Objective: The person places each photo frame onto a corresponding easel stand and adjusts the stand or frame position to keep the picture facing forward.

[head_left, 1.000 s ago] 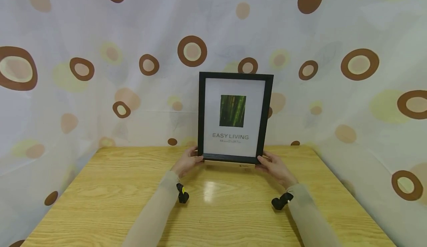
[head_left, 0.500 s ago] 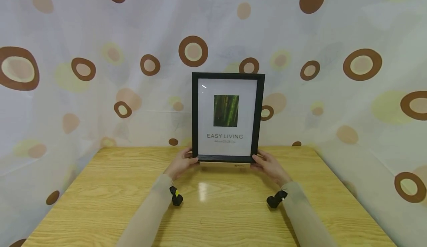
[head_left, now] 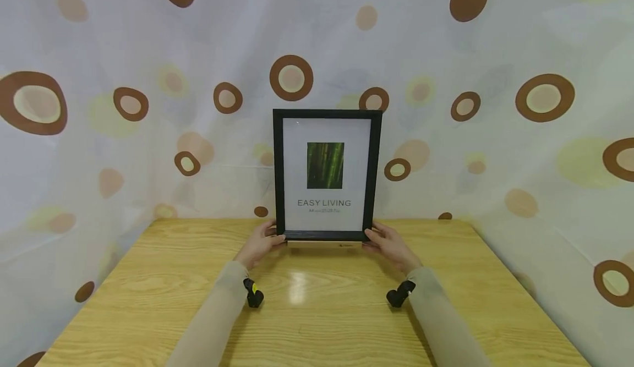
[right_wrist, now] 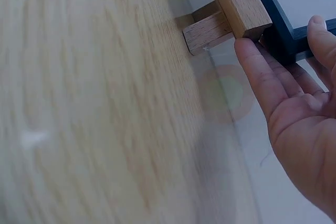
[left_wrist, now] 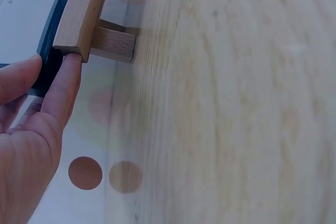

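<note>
A black picture frame [head_left: 327, 235] stands upright near the back of the table, with a white insert reading "EASY LIVING" and a green bamboo picture. Its lower edge rests on a light wooden stand [head_left: 317, 244], whose short leg [left_wrist: 114, 43] shows in the left wrist view. My left hand [head_left: 258, 245] grips the frame's lower left corner, thumb in front and a finger against the ledge's end. At the lower right corner, my right hand [head_left: 393, 245] holds the frame the same way, fingertips touching the ledge's end [right_wrist: 252, 30]. The hidden rear fingers are behind the frame.
The wooden table [head_left: 317, 323] reaches back to a white curtain [head_left: 223, 37] with brown and beige spots. Curtain also hangs along both sides. A small black camera sits on each wrist.
Both hands have shifted the frame and stand leftward along the table, and the frame now looks less tilted. The grip is the same, and the head view has turned slightly left.
</note>
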### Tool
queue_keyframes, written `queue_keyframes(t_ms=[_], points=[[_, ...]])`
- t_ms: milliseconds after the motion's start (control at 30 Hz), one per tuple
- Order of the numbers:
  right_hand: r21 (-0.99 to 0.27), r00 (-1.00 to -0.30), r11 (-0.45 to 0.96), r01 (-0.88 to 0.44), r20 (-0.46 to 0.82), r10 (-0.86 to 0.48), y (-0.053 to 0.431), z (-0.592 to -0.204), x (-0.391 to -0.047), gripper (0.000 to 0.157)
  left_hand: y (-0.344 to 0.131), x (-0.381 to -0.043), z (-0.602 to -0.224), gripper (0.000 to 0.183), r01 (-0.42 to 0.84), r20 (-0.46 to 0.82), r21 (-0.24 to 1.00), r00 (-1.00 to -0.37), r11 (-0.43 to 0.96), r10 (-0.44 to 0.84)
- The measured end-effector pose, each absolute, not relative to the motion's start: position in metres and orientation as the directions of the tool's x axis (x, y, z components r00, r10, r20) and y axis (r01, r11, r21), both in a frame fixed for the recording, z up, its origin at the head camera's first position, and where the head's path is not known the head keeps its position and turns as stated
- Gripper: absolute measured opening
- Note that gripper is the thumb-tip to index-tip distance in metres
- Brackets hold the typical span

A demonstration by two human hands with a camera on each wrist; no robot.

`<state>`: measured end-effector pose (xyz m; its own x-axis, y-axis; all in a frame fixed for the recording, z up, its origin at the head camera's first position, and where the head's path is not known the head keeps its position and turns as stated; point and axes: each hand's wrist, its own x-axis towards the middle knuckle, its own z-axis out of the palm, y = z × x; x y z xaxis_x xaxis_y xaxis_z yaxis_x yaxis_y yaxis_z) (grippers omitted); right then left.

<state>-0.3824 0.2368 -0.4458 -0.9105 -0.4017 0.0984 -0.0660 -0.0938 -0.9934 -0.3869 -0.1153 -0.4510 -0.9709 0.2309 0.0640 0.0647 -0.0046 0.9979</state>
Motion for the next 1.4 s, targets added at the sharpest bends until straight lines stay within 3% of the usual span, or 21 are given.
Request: queue_keyframes(t_ms=[267, 633, 1400], points=[[-0.997, -0.924, -0.066, -0.033, 0.055, -0.379, 0.23, -0.447, -0.389, 0.057, -0.123, -0.384, -0.446, 0.059, 0.07, 0.052, 0.994, -0.977, 0.082, 0.209], [-0.997, -0.931, -0.06, -0.042, 0.061, -0.359, 0.226, -0.455, -0.393, 0.053, -0.127, -0.388, -0.452, 0.056, 0.05, 0.054, 0.998, -0.971, -0.024, 0.234], [-0.997, -0.933, -0.071, -0.033, 0.056, -0.356, 0.222, -0.454, -0.395, 0.055, -0.13, -0.393, -0.451, 0.06, 0.041, 0.053, 0.997, -0.972, -0.059, 0.231]])
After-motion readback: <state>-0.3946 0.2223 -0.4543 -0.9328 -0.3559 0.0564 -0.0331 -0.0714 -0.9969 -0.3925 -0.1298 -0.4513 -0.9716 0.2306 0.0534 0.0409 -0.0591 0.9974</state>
